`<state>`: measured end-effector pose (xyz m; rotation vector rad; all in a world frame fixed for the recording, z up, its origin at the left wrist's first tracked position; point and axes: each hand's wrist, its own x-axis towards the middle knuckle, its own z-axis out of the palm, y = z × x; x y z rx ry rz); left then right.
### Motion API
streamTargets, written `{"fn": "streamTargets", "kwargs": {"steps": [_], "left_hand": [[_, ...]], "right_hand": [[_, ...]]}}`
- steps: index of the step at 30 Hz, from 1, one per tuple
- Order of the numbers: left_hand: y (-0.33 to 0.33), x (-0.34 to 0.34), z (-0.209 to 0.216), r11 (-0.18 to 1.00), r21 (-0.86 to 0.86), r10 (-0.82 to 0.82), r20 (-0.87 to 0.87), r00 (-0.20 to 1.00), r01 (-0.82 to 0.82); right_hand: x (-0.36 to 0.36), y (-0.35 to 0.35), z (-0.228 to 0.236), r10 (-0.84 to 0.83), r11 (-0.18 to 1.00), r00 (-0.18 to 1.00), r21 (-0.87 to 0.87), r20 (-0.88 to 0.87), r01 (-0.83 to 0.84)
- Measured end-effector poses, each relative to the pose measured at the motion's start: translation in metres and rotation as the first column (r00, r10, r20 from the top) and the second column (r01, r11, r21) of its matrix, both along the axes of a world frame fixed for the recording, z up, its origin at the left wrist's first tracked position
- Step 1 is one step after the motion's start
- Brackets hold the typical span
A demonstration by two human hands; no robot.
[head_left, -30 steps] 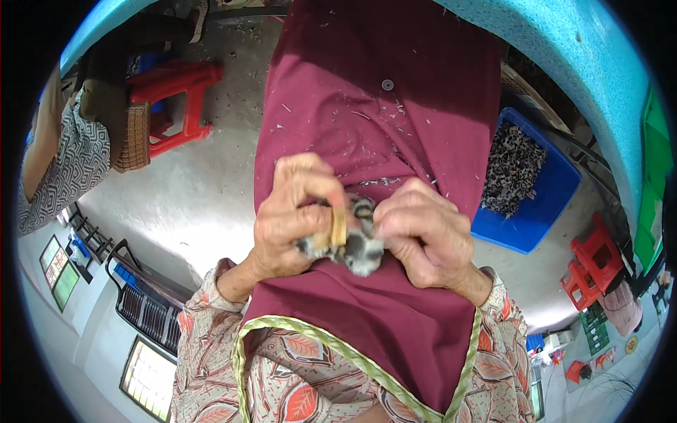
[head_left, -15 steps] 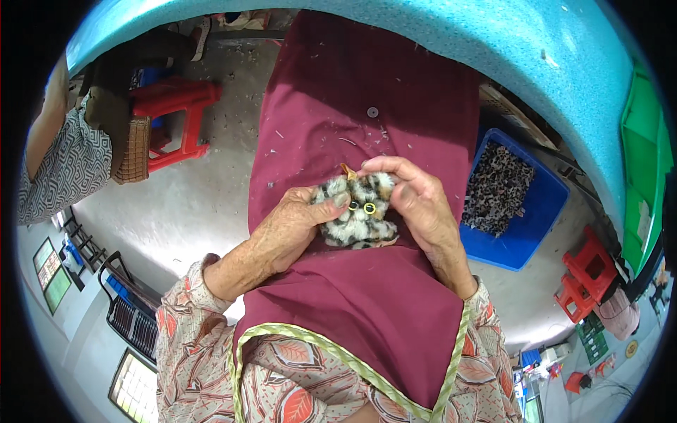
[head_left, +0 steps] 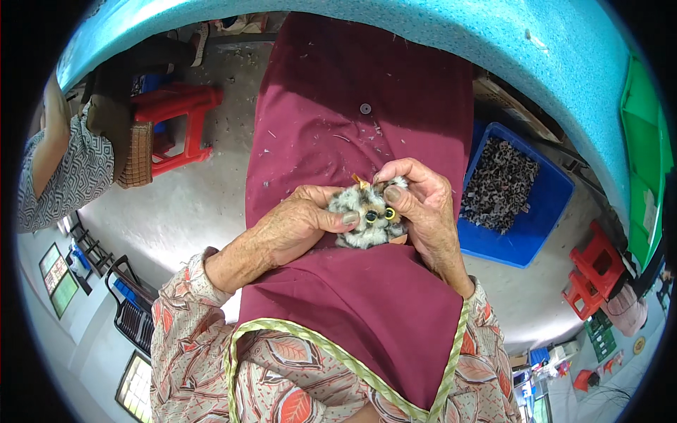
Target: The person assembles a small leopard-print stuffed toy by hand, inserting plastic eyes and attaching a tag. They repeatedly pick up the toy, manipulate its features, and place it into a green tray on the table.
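Observation:
A small furry plush piece (head_left: 358, 217), mottled white, black and tan, is held over my lap between both hands. Two round black eyes with yellow rims show on its front, and a small orange-brown tab (head_left: 360, 181) sticks up at its top. My left hand (head_left: 300, 222) grips its left side, with the thumb lying just beside one eye. At the upper right, my right hand (head_left: 425, 208) pinches the fur between thumb and fingers. The fingers behind the piece are hidden. Under it spreads my maroon apron (head_left: 310, 134), dotted with bits of fluff.
A blue speckled table edge (head_left: 451, 42) curves across the far side. On the right stands a blue bin (head_left: 515, 247) holding many mottled furry pieces (head_left: 497, 183). Red stools (head_left: 187, 120) are on both sides. A person in a patterned garment (head_left: 74, 169) sits at left beside a woven basket (head_left: 135, 156).
The plush piece has shifted slightly right and turned, its eyes now facing more to the right. My right thumb has come down onto the fur at its upper right.

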<state>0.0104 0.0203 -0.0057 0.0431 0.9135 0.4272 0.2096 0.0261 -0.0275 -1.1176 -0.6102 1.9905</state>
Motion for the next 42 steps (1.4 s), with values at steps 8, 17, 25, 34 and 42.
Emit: {"fn": "streamTargets", "kwargs": {"steps": [8, 17, 25, 34, 42], "left_hand": [[0.002, -0.004, -0.005, 0.99, 0.089, -0.108, -0.055, 0.993, 0.113], [0.011, 0.002, 0.014, 0.722, 0.582, -0.118, -0.429, 0.896, 0.374], [0.007, -0.009, 0.007, 0.828, 0.491, -0.309, -0.001, 0.951, 0.269], [0.006, 0.0, 0.008, 0.967, -0.046, 0.254, 0.12, 0.96, -0.25], [0.0, 0.0, 0.008, 0.989, 0.041, 0.14, 0.091, 0.986, -0.144]], "right_hand": [[0.004, 0.003, -0.005, 0.046, 0.983, 0.999, 0.18, -0.015, -0.042], [0.019, 0.018, 0.006, 0.232, 0.842, 0.959, 0.461, 0.16, -0.28], [0.009, 0.016, 0.0, 0.203, 0.969, 0.964, 0.18, -0.172, -0.172], [0.003, 0.027, 0.006, 0.193, 0.978, 0.981, 0.079, -0.021, -0.191], [-0.011, 0.034, 0.003, 0.213, 0.975, 0.974, -0.053, -0.073, -0.217]]}}
